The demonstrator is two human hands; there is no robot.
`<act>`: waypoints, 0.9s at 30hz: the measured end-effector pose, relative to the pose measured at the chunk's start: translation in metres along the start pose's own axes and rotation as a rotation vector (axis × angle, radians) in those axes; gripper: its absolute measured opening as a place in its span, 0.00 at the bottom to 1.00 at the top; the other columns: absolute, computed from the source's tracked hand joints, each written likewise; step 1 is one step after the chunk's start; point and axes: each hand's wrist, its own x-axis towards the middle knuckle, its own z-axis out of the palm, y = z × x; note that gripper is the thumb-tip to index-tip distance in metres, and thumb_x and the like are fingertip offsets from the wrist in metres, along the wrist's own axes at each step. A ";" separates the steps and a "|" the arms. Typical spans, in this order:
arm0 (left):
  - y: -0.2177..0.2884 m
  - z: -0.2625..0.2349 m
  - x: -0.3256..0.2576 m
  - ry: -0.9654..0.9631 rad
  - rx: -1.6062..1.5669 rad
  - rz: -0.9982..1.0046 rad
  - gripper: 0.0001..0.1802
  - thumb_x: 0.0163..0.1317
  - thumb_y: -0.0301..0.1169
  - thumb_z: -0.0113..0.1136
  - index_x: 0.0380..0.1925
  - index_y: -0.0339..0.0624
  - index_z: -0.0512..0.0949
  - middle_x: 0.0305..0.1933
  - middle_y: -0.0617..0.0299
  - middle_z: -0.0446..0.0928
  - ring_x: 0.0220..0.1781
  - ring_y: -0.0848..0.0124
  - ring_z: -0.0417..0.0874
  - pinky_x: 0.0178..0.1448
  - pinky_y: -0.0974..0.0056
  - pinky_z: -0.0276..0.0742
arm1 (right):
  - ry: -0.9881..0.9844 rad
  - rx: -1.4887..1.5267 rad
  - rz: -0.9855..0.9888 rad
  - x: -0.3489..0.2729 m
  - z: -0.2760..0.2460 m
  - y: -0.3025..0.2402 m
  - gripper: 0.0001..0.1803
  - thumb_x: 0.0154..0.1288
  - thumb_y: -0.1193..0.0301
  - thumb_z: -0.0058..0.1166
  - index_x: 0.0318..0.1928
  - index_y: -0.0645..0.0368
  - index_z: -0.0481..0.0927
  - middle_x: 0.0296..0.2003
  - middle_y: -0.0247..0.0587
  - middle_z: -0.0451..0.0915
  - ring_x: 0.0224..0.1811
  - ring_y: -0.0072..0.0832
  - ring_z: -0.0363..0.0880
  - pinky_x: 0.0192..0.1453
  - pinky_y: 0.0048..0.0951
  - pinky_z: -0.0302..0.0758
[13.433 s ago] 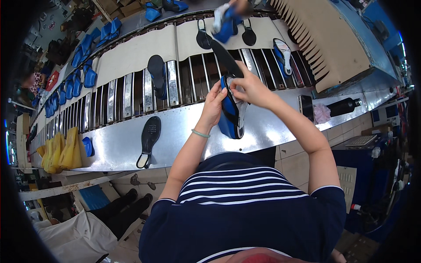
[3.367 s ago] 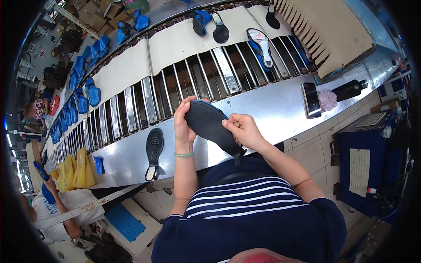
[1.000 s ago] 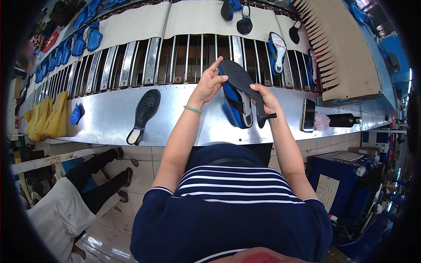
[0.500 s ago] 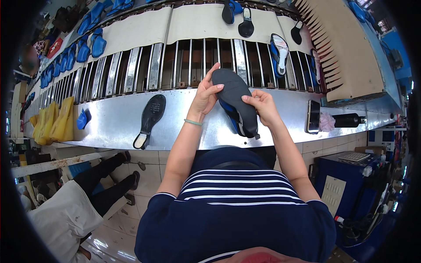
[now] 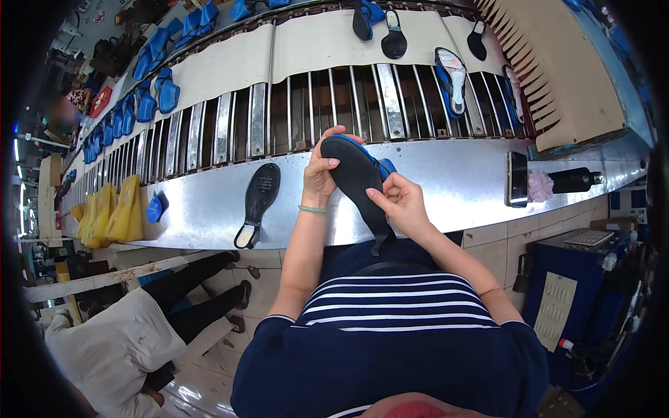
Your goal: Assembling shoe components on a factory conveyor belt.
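Between my hands, over the metal table edge, is a sandal (image 5: 355,174) with its black sole turned up and blue upper showing along its right side. My left hand (image 5: 322,171) grips the wide toe end, thumb on the sole and fingers behind. My right hand (image 5: 402,203) pinches the sole's right edge at the narrower middle. The sandal's heel end, with a dark flap, points down toward my waist. To the left lies a loose black sole (image 5: 261,198) with a pale heel patch.
Ahead runs a roller conveyor (image 5: 300,104) with a cream belt (image 5: 320,42) bearing sandals and soles. Several yellow shapes (image 5: 125,212) and a small blue piece (image 5: 155,207) sit left. A phone (image 5: 516,180) and black bottle (image 5: 575,180) lie right. Another person (image 5: 111,341) is at lower left.
The sandal has come lower and tilted, exposing more blue upper on its right. Both hands have moved down with it, keeping their grip. The whole view has shifted slightly.
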 end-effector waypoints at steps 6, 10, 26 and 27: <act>0.006 0.010 0.002 0.037 0.232 0.015 0.37 0.47 0.23 0.66 0.60 0.37 0.67 0.50 0.50 0.77 0.52 0.62 0.81 0.61 0.59 0.77 | 0.023 -0.058 -0.094 0.001 -0.001 0.012 0.14 0.66 0.74 0.61 0.27 0.59 0.70 0.16 0.29 0.76 0.15 0.09 0.70 0.17 0.14 0.61; 0.014 0.020 0.001 0.162 0.438 0.038 0.40 0.50 0.18 0.70 0.64 0.38 0.64 0.51 0.58 0.78 0.52 0.71 0.80 0.63 0.66 0.74 | 0.064 -0.019 -0.101 0.008 -0.002 0.013 0.13 0.66 0.74 0.61 0.27 0.60 0.70 0.16 0.29 0.76 0.16 0.09 0.71 0.19 0.14 0.61; 0.004 0.051 0.008 0.240 0.755 0.064 0.42 0.40 0.20 0.79 0.58 0.39 0.67 0.45 0.63 0.75 0.44 0.75 0.80 0.50 0.69 0.79 | 0.052 -0.054 -0.122 0.004 -0.005 0.020 0.13 0.65 0.77 0.61 0.27 0.61 0.70 0.15 0.31 0.77 0.17 0.09 0.72 0.20 0.15 0.62; 0.004 0.053 0.009 0.254 0.749 0.063 0.41 0.40 0.20 0.79 0.57 0.39 0.68 0.44 0.64 0.75 0.42 0.76 0.80 0.49 0.70 0.79 | 0.057 -0.051 -0.129 0.003 -0.006 0.020 0.13 0.65 0.77 0.61 0.27 0.61 0.70 0.15 0.31 0.76 0.17 0.09 0.71 0.20 0.15 0.61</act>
